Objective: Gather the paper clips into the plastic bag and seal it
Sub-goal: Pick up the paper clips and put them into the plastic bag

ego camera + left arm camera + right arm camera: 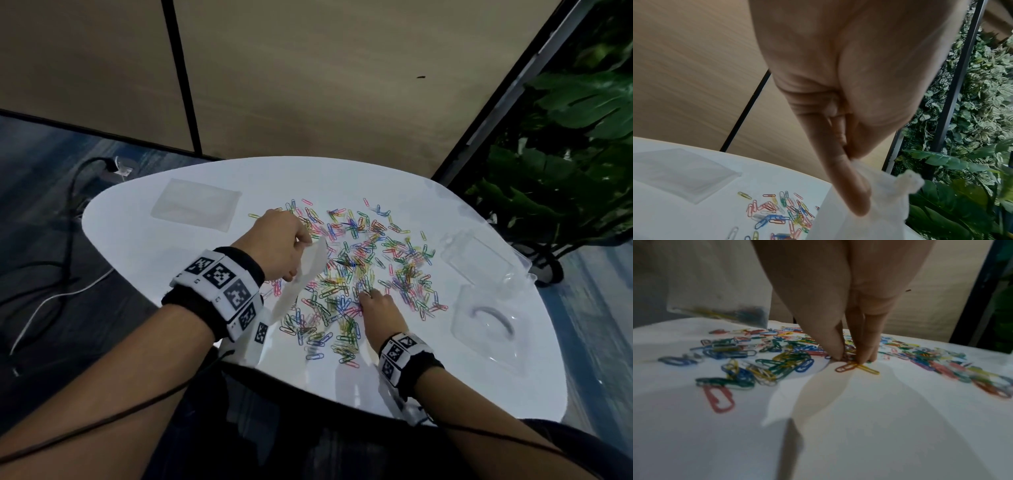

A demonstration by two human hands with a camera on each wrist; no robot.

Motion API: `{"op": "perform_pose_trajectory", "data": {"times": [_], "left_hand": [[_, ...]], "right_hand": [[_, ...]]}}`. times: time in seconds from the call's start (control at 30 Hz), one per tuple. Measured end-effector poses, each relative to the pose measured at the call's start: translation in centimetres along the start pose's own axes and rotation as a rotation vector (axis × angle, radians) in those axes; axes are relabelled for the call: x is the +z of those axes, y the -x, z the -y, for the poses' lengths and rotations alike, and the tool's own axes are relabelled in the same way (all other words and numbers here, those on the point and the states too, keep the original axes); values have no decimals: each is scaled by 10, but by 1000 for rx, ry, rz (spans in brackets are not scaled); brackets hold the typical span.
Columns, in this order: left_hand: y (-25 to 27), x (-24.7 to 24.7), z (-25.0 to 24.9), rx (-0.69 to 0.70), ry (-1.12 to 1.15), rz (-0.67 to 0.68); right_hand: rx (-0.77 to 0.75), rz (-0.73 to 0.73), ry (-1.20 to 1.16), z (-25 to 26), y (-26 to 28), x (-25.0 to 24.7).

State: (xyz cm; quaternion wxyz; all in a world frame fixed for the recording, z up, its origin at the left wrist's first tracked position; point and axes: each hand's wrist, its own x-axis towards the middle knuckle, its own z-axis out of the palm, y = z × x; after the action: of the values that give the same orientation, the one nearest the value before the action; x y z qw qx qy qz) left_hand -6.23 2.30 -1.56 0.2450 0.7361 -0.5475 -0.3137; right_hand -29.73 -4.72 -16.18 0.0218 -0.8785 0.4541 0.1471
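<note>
The left hand (278, 244) pinches the top edge of the translucent plastic bag (300, 278), which hangs above the near-left part of the white table (428, 387) with a few clips already at its bottom. The right hand (376, 306) pinches at coloured paper clips (363, 260) near the middle of the scatter, fingertips (865, 357) pressed to the tabletop. Risks: tangled clips may drop from the pinch on the way to the bag; the limp mouth, held at one edge, may sag closed; clips may get pushed towards the table's near edge.
</note>
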Motion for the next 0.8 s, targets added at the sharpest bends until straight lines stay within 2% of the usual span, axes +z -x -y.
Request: {"op": "perform_pose_trajectory", "data": {"times": [0.13, 0.23, 0.3, 0.4, 0.5, 0.6, 0.67, 0.73, 0.8], "left_hand": [[1, 3, -2, -3, -8, 21], [1, 4, -2, -4, -15, 35], [1, 5, -3, -8, -32, 41], [0, 6, -4, -15, -36, 45], [-1, 9, -7, -16, -39, 51], [-3, 12, -13, -26, -34, 55], [-4, 15, -17, -21, -35, 55], [-4, 19, -21, -5, -38, 49], [-4, 22, -25, -1, -22, 36]], "right_hand": [[-43, -25, 35, -3, -2, -12], [31, -24, -16, -17, -8, -16], [132, -54, -126, -28, -11, -19], [299, -84, -447, -47, -16, -32], [374, -111, -845, -56, -16, -61], [296, -92, -1419, -42, -8, -98], [204, -37, -1709, -27, 2, -119], [122, 18, -1807, -10, 10, -131], [86, 42, -1780, 6, 15, -133]]}}
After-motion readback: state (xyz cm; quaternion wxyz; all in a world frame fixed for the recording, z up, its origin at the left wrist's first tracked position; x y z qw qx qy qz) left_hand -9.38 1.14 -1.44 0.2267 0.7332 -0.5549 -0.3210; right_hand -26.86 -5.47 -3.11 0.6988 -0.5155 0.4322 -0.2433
